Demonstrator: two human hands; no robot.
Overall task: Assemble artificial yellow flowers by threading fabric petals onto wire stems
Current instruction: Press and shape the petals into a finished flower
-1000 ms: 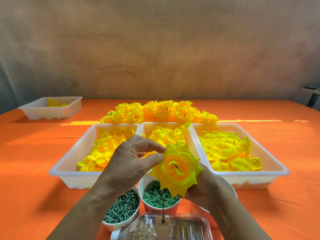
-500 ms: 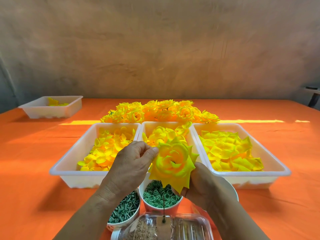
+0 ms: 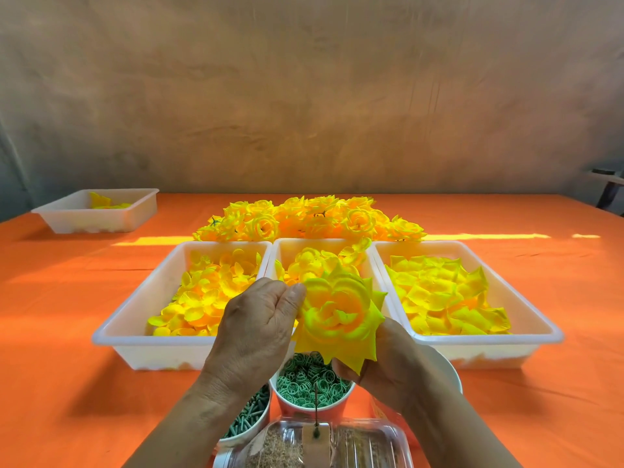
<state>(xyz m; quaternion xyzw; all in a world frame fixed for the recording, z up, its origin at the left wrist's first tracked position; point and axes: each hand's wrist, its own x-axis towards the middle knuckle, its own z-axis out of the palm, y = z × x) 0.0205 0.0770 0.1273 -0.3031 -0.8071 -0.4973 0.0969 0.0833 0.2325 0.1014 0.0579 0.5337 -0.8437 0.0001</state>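
Note:
A layered yellow fabric flower [image 3: 341, 315] hangs above the cups, between both hands. My left hand [image 3: 260, 329] pinches its left petal edge with thumb and fingers. My right hand [image 3: 385, 363] holds the flower from below and behind, fingers curled round its base. A thin dark wire stem [image 3: 316, 410] hangs down from the flower over the clear box. Three white trays hold loose yellow petals: left tray [image 3: 141, 319], middle tray [image 3: 324, 246], right tray [image 3: 540, 319].
Finished yellow flowers [image 3: 310, 219] lie piled behind the trays. A cup of green rings [image 3: 310, 383], a cup of green pegs [image 3: 250, 413] and a clear plastic box [image 3: 314, 444] stand nearest me. A small white tray [image 3: 98, 214] sits far left on the orange cloth [image 3: 67, 383].
The flower has risen a little and turned its face more toward me. My left hand shifted its pinch along the left petal edge; my right hand kept hold underneath.

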